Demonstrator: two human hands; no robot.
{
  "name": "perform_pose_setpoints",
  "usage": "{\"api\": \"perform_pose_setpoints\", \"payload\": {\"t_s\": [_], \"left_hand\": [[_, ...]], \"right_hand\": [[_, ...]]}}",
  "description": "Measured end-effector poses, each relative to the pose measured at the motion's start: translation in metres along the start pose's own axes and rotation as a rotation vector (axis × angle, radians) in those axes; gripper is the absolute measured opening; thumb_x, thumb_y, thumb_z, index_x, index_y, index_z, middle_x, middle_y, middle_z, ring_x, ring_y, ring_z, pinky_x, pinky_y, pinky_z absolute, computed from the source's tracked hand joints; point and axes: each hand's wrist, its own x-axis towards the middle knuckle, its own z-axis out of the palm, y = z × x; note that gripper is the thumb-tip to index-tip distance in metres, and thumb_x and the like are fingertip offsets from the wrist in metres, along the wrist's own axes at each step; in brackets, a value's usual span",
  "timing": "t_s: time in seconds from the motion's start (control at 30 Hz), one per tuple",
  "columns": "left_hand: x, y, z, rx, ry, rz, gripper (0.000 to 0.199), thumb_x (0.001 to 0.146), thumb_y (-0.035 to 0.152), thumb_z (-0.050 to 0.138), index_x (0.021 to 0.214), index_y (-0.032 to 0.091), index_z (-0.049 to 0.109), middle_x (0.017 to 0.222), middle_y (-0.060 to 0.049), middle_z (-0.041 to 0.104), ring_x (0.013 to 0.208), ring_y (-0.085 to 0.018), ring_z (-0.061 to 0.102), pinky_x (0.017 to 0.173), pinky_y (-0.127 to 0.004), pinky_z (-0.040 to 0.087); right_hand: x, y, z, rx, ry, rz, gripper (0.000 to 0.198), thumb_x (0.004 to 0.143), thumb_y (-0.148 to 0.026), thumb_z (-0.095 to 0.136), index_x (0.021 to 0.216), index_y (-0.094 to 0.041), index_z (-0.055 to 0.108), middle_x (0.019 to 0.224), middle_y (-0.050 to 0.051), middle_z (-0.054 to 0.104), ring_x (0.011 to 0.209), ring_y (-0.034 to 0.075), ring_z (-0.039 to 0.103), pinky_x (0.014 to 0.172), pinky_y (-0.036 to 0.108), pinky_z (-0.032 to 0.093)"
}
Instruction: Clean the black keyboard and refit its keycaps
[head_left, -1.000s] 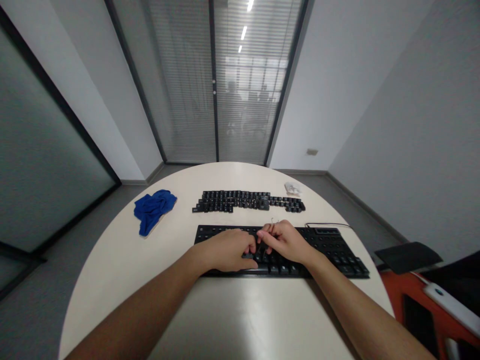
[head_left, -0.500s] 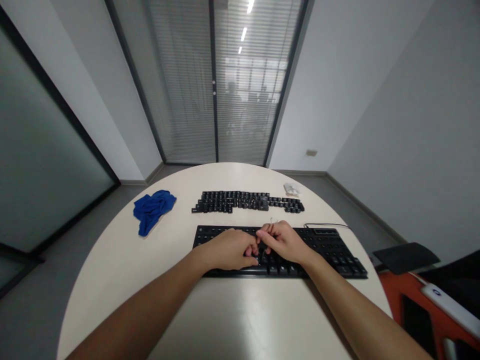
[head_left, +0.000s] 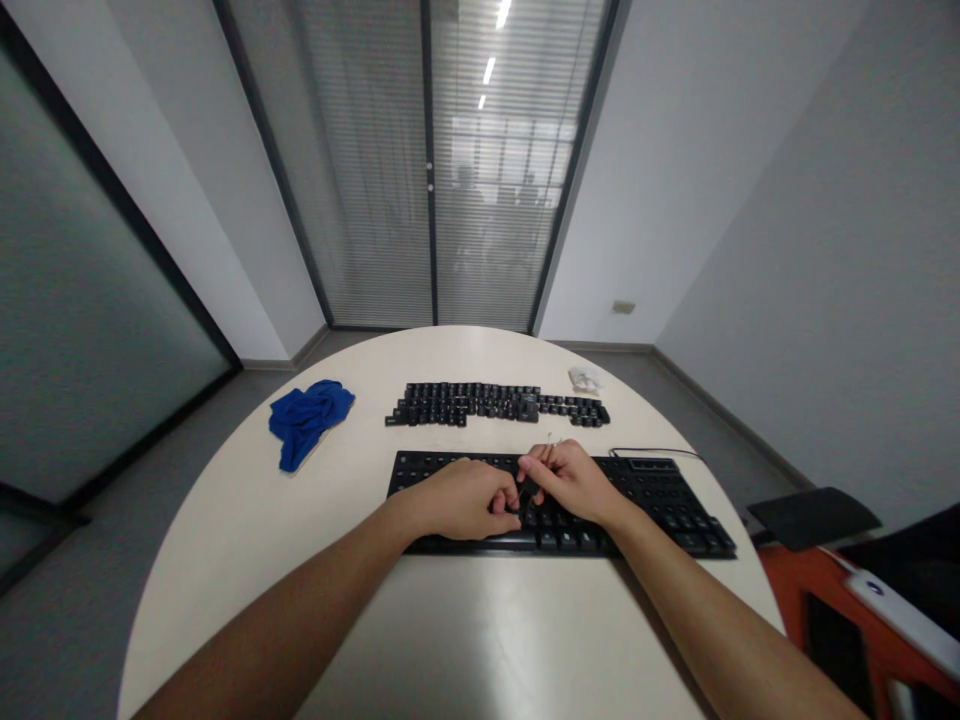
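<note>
A black keyboard lies near the front of the table, and part of its keys are off. Both hands meet above its middle. My right hand is closed around a thin wire tool, apparently a keycap puller, whose wire ends stick up past the fingers. Beside it, my left hand rests over the keyboard with fingers curled in a pinch. Whatever sits between those fingertips is small, dark and mostly hidden. Behind the keyboard, loose black keycaps stand in rows.
A crumpled blue cloth lies at the left of the round white table. At the back right is a small clear bag with whitish contents. The keyboard's cable runs off to the right. An orange surface holds a white power strip.
My right hand has shifted very slightly, and its fingertips sit a little farther from my left fingers. The wire ends have tilted a bit. Everything else stays in place.
</note>
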Motion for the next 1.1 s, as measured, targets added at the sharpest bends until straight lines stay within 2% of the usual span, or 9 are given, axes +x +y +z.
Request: {"api": "perform_pose_setpoints", "payload": {"t_s": [0.23,0.47,0.57,0.8,0.93,1.1], "left_hand": [[0.000,0.001,-0.001,-0.020,0.003,-0.033,0.020,0.080,0.037,0.072,0.093,0.021,0.072,0.077,0.003,0.072,0.066,-0.014,0.063,0.060,-0.024,0.037],[0.003,-0.001,0.004,-0.099,0.123,-0.123,0.019,0.082,0.031,0.071,0.097,0.020,0.067,0.074,0.004,0.067,0.062,-0.013,0.057,0.057,-0.024,0.035],[0.008,-0.008,0.007,-0.121,0.193,-0.104,0.018,0.080,0.023,0.071,0.097,0.020,0.069,0.082,0.002,0.066,0.069,-0.014,0.058,0.061,-0.024,0.038],[0.010,-0.018,0.010,-0.258,0.186,-0.086,0.028,0.076,0.017,0.073,0.102,0.019,0.062,0.093,0.000,0.066,0.076,-0.015,0.059,0.068,-0.025,0.044],[0.004,-0.012,0.005,-0.148,0.201,-0.047,0.031,0.078,0.018,0.071,0.103,0.021,0.053,0.094,0.001,0.064,0.078,-0.015,0.059,0.067,-0.025,0.043],[0.002,-0.005,-0.003,0.113,0.189,0.055,0.023,0.084,0.022,0.068,0.105,0.023,0.057,0.093,0.000,0.065,0.083,-0.017,0.061,0.071,-0.027,0.044]], "right_hand": [[0.002,0.000,-0.001,-0.012,0.076,-0.002,0.044,0.095,-0.050,0.053,0.074,-0.016,0.071,0.056,0.002,0.065,0.044,0.012,0.062,0.048,0.022,0.045],[0.003,0.005,-0.003,0.013,0.179,-0.025,0.045,0.096,-0.053,0.052,0.076,-0.017,0.072,0.063,0.003,0.068,0.049,0.014,0.063,0.051,0.024,0.047],[0.004,0.004,-0.003,0.013,0.206,-0.020,0.044,0.093,-0.054,0.056,0.074,-0.018,0.071,0.068,0.003,0.070,0.052,0.015,0.065,0.055,0.025,0.049],[0.006,0.005,-0.003,-0.020,0.182,0.025,0.046,0.092,-0.058,0.056,0.075,-0.018,0.071,0.068,0.004,0.071,0.055,0.017,0.067,0.058,0.027,0.050],[0.007,0.009,-0.003,-0.001,0.189,0.077,0.045,0.091,-0.059,0.057,0.078,-0.018,0.069,0.061,0.002,0.069,0.054,0.018,0.067,0.059,0.027,0.050],[0.008,0.010,-0.003,-0.001,0.186,0.101,0.049,0.092,-0.060,0.053,0.070,-0.018,0.064,0.056,0.001,0.067,0.054,0.017,0.066,0.059,0.027,0.048]]}}
